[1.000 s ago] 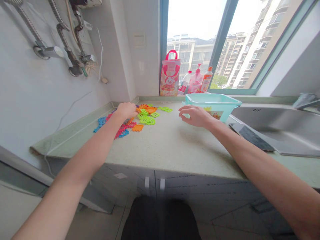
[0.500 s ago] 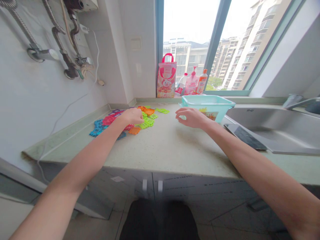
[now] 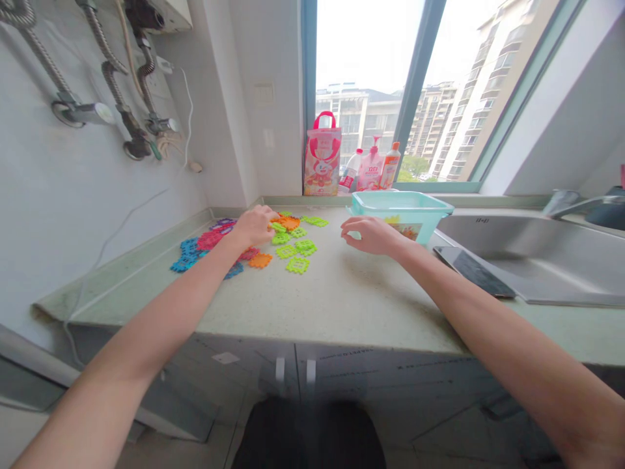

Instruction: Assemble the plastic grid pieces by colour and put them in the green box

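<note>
My left hand (image 3: pixel 254 226) hovers low over the right part of a pile of flat, notched plastic building pieces. Its fingers are loosely bent and slightly apart, their tips partly hidden; I see nothing held in them. Under and around it lie blue pieces (image 3: pixel 184 256), pink-red pieces (image 3: pixel 209 240) and orange pieces (image 3: pixel 260 260). Several lime-green pieces (image 3: pixel 297 264) lie spread to its right. My right hand (image 3: pixel 366 235) is in front of a turquoise plastic tub (image 3: pixel 432 225), fingers curled with a gap between thumb and fingers, holding nothing visible.
A dark phone (image 3: pixel 476 272) lies by the steel sink (image 3: pixel 527 251) at right. On the windowsill stand a pink bag (image 3: pixel 322 163), a pump bottle (image 3: pixel 371 169) and an orange-capped bottle (image 3: pixel 390 168). A white cable (image 3: pixel 100 260) runs down the left wall.
The lime-green pieces, bunched by my left hand before, now lie scattered to the right and nearer. My left hand has shifted slightly left and its fingers have loosened. My right hand stays nearly still.
</note>
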`<action>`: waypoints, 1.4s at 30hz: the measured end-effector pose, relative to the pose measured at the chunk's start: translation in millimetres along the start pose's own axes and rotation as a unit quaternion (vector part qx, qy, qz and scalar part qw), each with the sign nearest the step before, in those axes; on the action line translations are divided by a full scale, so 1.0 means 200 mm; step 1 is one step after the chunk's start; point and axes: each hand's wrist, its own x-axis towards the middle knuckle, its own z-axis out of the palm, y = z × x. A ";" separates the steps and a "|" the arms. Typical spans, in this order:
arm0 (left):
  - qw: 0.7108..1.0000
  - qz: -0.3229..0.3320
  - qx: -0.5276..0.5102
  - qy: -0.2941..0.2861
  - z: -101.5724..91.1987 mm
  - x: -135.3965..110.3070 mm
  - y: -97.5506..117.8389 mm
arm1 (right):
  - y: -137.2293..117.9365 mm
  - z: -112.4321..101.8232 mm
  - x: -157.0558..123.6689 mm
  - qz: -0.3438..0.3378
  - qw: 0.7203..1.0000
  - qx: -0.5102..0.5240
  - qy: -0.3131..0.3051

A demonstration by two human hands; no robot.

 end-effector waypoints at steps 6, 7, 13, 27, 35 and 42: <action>0.997 0.025 0.056 -0.035 0.07 0.02 0.00 | -0.01 0.00 0.01 0.000 1.000 0.005 0.002; 0.997 0.024 0.057 -0.036 0.06 0.03 0.01 | -0.01 0.01 0.01 -0.001 1.000 0.009 0.003; 0.999 -0.004 0.036 0.010 0.02 0.04 0.00 | 0.00 0.01 0.00 -0.002 1.000 0.011 0.006; 0.940 0.004 -0.321 -0.110 0.01 0.07 0.12 | -0.02 0.00 0.01 -0.002 1.000 0.011 -0.017; 0.983 -0.036 -0.171 -0.053 0.07 0.05 0.07 | -0.02 0.00 0.01 0.002 0.999 0.013 -0.029; 0.988 -0.051 -0.045 -0.138 0.10 0.04 0.00 | -0.01 0.02 0.00 0.001 0.999 0.011 -0.038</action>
